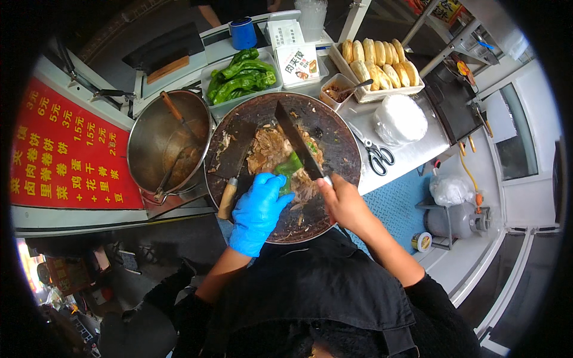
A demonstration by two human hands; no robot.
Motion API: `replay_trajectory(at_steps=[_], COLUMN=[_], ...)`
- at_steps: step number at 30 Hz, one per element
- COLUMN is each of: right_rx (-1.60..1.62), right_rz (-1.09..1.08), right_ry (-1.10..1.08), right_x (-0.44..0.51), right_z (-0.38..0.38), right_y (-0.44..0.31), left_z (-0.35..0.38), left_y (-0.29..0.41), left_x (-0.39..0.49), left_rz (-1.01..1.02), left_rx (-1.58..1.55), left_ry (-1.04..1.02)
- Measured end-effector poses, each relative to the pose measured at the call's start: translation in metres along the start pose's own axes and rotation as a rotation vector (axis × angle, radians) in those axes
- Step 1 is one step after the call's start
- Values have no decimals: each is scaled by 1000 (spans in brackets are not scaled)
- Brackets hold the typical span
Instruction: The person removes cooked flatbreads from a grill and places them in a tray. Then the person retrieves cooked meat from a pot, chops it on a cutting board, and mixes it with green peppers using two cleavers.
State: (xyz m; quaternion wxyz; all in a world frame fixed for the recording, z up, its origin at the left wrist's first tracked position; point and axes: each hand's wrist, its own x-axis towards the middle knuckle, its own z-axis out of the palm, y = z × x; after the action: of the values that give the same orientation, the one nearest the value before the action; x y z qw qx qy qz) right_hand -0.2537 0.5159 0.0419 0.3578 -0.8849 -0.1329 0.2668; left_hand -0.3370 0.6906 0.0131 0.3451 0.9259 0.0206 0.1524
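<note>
My right hand (347, 201), bare, grips the handle of a cleaver (297, 136). Its blade slants across the round chopping block (340, 156), over chopped cooked meat (266, 150). In a blue disposable glove, my left hand (259, 212) holds a green pepper (288, 168) on the meat, close to the left of the blade. Part of the pepper is hidden under the gloved fingers. A second cleaver with a wooden handle (228, 199) lies on the block's left side, its handle beside my left hand.
Left of the block stands a deep metal pot (147, 147) with utensils in brown liquid. Behind are a tub of green peppers (241, 74), printed paper bags (297, 65), a sauce tub (335, 91) and a tray of flatbreads (380, 62). Scissors (378, 159) and plastic bags (399, 120) lie right.
</note>
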Motion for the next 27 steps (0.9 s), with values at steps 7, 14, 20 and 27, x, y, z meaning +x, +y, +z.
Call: replay_trajectory(at_steps=[7, 14, 20, 27], right_rx=[-10, 2, 82, 59], right_rz=[11, 86, 128, 64], right_ry=[50, 40, 1, 48], right_x=[-5, -13, -20, -22], right_z=[6, 12, 15, 22], right_y=[-9, -4, -10, -16], left_z=[-3, -13, -15, -17], left_y=[-10, -14, -13, -11], left_x=[9, 9, 8, 7], left_rz=[72, 167, 164, 168], left_rx=[-8, -38, -38, 17], left_ry=[-36, -70, -105, -115])
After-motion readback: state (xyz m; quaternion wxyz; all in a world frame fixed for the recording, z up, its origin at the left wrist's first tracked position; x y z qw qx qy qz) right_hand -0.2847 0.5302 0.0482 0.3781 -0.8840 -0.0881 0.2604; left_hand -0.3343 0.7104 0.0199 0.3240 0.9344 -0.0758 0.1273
